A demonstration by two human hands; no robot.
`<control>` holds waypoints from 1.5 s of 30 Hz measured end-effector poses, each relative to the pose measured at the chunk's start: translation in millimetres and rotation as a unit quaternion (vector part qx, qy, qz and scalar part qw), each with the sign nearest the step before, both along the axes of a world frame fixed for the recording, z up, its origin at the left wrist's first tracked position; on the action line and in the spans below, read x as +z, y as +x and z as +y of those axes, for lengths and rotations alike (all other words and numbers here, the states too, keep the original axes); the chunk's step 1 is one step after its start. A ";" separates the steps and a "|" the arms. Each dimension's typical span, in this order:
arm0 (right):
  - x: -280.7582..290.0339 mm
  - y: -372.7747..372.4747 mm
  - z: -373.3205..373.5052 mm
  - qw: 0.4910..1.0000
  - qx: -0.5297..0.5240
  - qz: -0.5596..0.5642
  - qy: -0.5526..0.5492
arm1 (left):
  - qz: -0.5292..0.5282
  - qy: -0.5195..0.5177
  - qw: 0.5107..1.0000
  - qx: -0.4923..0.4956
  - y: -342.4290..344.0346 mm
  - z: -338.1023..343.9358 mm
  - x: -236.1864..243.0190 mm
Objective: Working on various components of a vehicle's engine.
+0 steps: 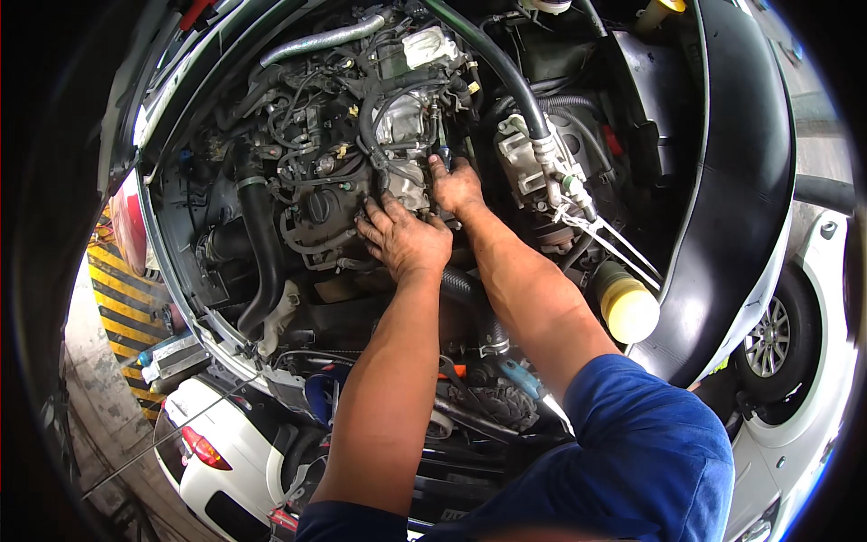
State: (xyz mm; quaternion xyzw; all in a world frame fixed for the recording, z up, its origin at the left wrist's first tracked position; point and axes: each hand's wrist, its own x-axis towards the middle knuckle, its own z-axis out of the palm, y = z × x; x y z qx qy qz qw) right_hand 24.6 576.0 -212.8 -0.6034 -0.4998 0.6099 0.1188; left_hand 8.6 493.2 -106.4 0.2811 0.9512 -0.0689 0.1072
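Note:
Both my hands are down in an engine bay, on the front part of the engine (318, 206). My left hand (406, 238) rests with its fingers spread on the engine's edge, beside a dark hose (368, 122), and its palm faces down. Just right of it, my right hand (459, 188) is closed, thumb up, around a short dark bluish cylindrical piece (445, 154). Whether this piece is a tool handle or an engine part does not show. A silvery metal cover (404, 119) lies beyond my fingers. The fingertips of my right hand are partly hidden.
A metal unit (522, 158) with a thick black hose stands at the right, tied with white cord (623, 242). Nearer are a yellow-capped reservoir (629, 307) and a blue-handled tool (522, 378). A black fender cover (745, 181) drapes the right side. White cars stand around.

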 end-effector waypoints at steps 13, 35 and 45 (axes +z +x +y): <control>5.1 -9.9 15.3 0.999 -0.015 0.035 -0.012 | 0.018 -0.002 1.000 -0.006 -2.6 -2.5 -0.3; 22.2 -20.6 7.8 0.994 0.061 -0.079 0.051 | -0.004 0.005 1.000 0.004 -8.2 -7.4 5.4; -108.4 63.2 51.6 0.841 0.293 -0.148 0.430 | -0.075 0.104 0.992 -0.018 13.6 16.5 3.2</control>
